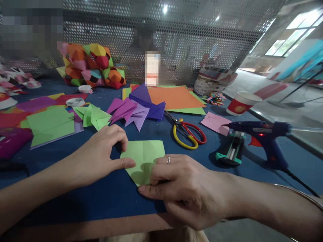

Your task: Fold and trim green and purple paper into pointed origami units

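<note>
Light-green square of creased paper lies flat on the dark-blue table top, near its front edge, between both hands. Left hand curls over the sheet's left edge, thumb tip pressed on the paper, fingers bent and touching the upper left corner. Right hand, a silver ring on one finger, lies over the lower right corner, fingers close together and pressing the fold down; whether it pinches the paper cannot be told. Behind the sheet: a fan of folded purple paper pieces, folded green paper pieces, a flat orange sheet. Red-and-yellow-handled scissors lie just right of the green square, apart from it. Further right, a pink paper scrap, a teal utility cutter, a blue glue gun. Red-and-white paper cup stands upright, contents not visible. Woven basket at the mesh wall, contents unclear. Multicoloured paper polyhedron at back left.
</note>
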The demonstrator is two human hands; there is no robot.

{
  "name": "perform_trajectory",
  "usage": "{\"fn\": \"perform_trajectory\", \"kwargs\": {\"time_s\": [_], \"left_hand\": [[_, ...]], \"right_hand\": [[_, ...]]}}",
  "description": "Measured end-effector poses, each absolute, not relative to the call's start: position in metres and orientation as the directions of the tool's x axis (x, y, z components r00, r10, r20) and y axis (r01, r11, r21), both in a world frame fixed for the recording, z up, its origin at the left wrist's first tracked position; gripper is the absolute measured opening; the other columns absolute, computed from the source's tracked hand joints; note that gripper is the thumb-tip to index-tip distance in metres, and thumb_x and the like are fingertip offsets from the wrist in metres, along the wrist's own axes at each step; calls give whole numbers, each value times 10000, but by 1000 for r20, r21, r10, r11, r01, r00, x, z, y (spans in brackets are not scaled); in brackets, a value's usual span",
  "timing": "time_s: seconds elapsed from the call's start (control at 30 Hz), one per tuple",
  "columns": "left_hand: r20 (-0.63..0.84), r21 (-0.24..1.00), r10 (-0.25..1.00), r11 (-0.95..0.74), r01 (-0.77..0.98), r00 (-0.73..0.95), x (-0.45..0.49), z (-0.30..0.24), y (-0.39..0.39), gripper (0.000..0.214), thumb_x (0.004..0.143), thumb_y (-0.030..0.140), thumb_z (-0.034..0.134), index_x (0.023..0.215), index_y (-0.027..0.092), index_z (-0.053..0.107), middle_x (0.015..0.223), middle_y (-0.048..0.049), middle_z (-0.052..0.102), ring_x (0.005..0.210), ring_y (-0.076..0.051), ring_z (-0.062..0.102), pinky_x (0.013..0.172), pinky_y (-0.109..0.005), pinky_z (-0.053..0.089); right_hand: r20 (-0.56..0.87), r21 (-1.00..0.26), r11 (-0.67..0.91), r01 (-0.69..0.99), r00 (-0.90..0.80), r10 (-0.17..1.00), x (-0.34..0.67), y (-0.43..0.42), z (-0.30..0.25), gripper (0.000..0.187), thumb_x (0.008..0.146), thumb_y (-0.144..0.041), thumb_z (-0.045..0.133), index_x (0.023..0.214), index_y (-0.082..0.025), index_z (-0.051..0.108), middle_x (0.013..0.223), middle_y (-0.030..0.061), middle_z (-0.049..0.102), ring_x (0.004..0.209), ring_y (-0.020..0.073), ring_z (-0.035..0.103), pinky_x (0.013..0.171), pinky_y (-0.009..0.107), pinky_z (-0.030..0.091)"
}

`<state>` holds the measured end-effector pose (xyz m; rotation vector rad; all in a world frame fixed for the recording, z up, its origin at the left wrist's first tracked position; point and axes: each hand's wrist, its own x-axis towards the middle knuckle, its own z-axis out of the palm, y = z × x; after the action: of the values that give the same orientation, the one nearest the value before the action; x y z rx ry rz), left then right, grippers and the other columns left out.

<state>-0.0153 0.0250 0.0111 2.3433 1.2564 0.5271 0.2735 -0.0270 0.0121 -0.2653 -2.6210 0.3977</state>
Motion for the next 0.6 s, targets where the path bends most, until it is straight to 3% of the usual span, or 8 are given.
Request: {"fn": "perform_trajectory", "kwargs": {"time_s": [0.23,0.43,0.6], "left_hand": [[298,408,777,-629,661,554,-37,-4,34,391,904,571,888,901,276,632,1036,-21,684,1012,-295,639,880,-403,473],[353,421,735,-677,604,578,-35,2,37,249,961,475,841,989,286,681,1186,-27,732,1178,-314,694,999,-428,523],[505,454,675,-738,500,538,-21,18,30,113,1089,331,723,981,298,715,1105,28,758,1020,-214,755,945,-343,555]], "right_hand": [[415,-331,936,118,-872,257,274,-28,10,308,973,-101,569,1131,-119,833,962,80,764,789,210,645,734,372,518],[460,-354,925,139,-835,301,272,-30,12,319,958,-85,545,1046,-128,848,873,65,732,729,188,611,656,331,479],[457,-337,932,134,-842,287,272,-28,8,327,926,-76,580,1105,-120,850,915,71,753,746,187,657,677,324,515]]}}
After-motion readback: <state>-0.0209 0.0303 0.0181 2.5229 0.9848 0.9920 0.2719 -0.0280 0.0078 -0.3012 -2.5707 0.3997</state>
